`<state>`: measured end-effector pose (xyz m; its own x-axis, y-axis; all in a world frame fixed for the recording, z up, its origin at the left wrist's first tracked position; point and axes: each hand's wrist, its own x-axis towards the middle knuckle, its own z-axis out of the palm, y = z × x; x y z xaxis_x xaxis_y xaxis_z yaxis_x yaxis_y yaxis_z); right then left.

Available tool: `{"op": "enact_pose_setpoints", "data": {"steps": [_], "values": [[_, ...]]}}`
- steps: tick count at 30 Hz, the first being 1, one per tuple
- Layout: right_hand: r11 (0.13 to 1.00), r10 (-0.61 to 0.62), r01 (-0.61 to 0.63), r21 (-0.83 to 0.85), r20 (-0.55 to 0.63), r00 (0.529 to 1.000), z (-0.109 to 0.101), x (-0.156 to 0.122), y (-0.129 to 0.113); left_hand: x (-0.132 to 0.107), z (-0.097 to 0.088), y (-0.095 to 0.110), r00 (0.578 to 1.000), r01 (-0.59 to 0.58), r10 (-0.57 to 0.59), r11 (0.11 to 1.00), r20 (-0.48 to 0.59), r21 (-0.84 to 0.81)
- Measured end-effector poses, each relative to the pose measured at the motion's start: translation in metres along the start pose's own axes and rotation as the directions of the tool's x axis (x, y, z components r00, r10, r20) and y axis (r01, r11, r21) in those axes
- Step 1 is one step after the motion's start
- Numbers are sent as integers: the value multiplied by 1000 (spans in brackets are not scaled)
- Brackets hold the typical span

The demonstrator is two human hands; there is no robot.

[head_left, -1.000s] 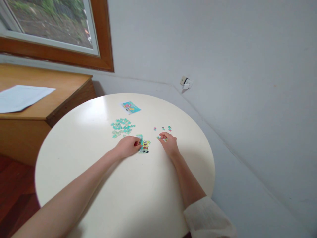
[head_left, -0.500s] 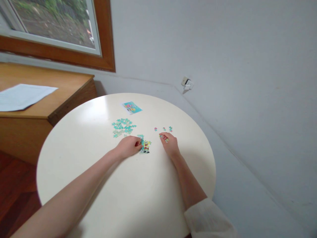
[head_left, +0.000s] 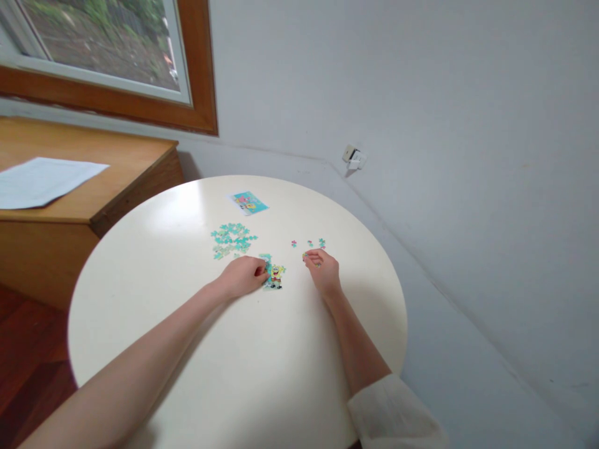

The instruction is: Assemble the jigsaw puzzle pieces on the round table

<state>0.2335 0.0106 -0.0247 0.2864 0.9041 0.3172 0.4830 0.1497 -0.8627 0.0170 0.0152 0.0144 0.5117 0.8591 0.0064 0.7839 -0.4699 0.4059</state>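
Pinched between the fingertips of the right hand [head_left: 324, 272] was a small puzzle piece [head_left: 307, 256], low over the table [head_left: 262, 374]. Fingers of the left hand [head_left: 243, 276] were curled, and their tips touched the left edge of the joined puzzle part [head_left: 275, 275]; I could not tell if they really gripped it or only pressed on it. This joined part lay flat near the middle of the table, between both hands.

Just behind the right hand lay three single pieces [head_left: 309, 242] in a short row. A heap of loose blue-green pieces [head_left: 231, 239] lay behind the left hand, near but not touching it. Further back, close to the far edge, lay a small picture card [head_left: 248, 202]. The whole near half of the table was bare, with both forearms lying across it.

The table was round, cream and glossy, and it stood close to a grey wall [head_left: 421, 93] on the right side. On the left stood a wooden desk [head_left: 116, 168] with a sheet of paper [head_left: 42, 181] on it, under a window [head_left: 93, 37] with a wooden frame. A small socket [head_left: 353, 156] sat low on the wall.
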Motion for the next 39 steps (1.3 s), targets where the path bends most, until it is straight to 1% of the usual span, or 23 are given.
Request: {"op": "enact_pose_setpoints", "data": {"steps": [4, 10, 14, 20, 26, 39], "values": [[997, 30, -30, 74, 1, 1000, 1, 0, 1, 0, 0, -1, 1000, -7, 7, 1000, 3, 1], [987, 75, -73, 145, -5, 997, -1, -1, -4, 0, 1, -1, 1000, 5, -5, 1000, 7, 1], [979, 78, -72, 189, -22, 997, -1, 0, -7, 0, 1, 0, 1000, 4, -4, 1000, 11, 2], [976, 111, -104, 190, -25, 994, -2, 0, -9, 1, 1, -1, 1000, -5, 5, 1000, 2, -1], [978, 114, -109, 176, -16, 993, -3, 0, -9, 0, 0, -1, 1000, -6, 6, 1000, 9, 0], [940, 181, -173, 294, 1, 984, -4, 3, -8, 0, 0, 0, 1000, 1, -1, 1000, 13, 7]]}}
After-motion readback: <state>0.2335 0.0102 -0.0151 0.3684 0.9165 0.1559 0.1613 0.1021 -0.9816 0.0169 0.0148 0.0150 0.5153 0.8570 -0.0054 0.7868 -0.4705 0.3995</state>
